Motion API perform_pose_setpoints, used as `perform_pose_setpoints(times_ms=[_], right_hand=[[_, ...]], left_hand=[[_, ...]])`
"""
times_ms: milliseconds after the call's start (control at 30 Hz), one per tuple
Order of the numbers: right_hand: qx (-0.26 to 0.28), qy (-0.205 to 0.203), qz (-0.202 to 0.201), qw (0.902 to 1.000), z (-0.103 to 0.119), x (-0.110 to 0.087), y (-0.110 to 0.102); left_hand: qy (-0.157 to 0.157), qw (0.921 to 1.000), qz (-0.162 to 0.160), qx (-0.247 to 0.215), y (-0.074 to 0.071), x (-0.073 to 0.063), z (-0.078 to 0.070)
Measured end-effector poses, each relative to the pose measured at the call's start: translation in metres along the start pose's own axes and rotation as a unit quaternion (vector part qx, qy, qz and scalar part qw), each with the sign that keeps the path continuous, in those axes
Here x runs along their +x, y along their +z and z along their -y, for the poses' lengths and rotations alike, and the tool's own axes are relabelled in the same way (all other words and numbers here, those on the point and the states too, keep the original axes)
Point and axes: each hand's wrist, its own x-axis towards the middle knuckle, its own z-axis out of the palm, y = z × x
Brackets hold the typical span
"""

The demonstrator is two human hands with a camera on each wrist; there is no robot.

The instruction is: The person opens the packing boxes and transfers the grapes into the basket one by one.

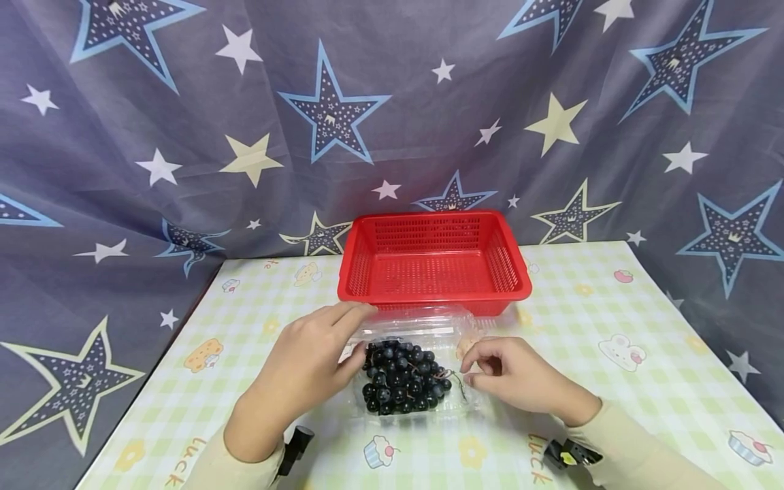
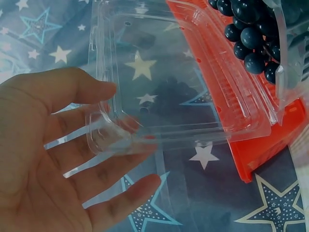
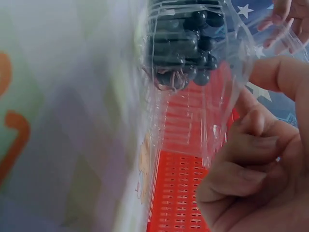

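A clear plastic clamshell box (image 1: 459,407) lies on the table with its lid (image 1: 422,318) raised toward the back. Inside sits a bunch of black grapes (image 1: 401,378), a bare stem showing at its right end. My left hand (image 1: 312,357) is at the left of the box. In the left wrist view, its thumb (image 2: 104,90) lies on one side of the lid's corner and fingers behind it, holding the lid. At the box's right wall, my right hand (image 1: 517,374) pinches the rim between thumb and forefinger; its other fingers (image 3: 241,181) are curled.
A red perforated basket (image 1: 435,297) stands directly behind the box, close to the raised lid. The table (image 1: 245,381) has a green checked cover with cartoon prints. A dark star-patterned cloth (image 1: 422,122) hangs behind and at the sides.
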Motion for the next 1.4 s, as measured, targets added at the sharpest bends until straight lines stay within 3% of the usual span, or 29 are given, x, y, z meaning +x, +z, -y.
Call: perform_pose_setpoints(times_ms=[200, 333, 600, 933, 1167, 1400], right_hand=[[-0.025, -0.035, -0.024, 0.9988, -0.003, 0.0, 0.006], [-0.043, -0.051, -0.016, 0.9977, -0.004, 0.0, 0.007], [-0.073, -0.025, 0.023, 0.9967, -0.004, -0.001, 0.011], [-0.103, -0.014, 0.04, 0.9938, -0.003, -0.002, 0.015], [-0.13, -0.017, 0.063, 0.9894, -0.002, -0.002, 0.015], [-0.142, -0.052, 0.07, 0.986, -0.001, -0.002, 0.017]], left_hand=[[-0.011, 0.9997, -0.021, -0.004, 0.0, 0.001, 0.003], [-0.023, 0.9991, -0.035, 0.0, 0.0, 0.0, 0.005], [-0.052, 0.9961, -0.07, 0.014, 0.0, -0.001, 0.007], [-0.084, 0.9885, -0.124, 0.02, 0.002, 0.0, 0.012], [-0.11, 0.9853, -0.129, 0.023, 0.004, -0.001, 0.013], [-0.109, 0.9846, -0.136, 0.013, 0.006, -0.001, 0.014]])
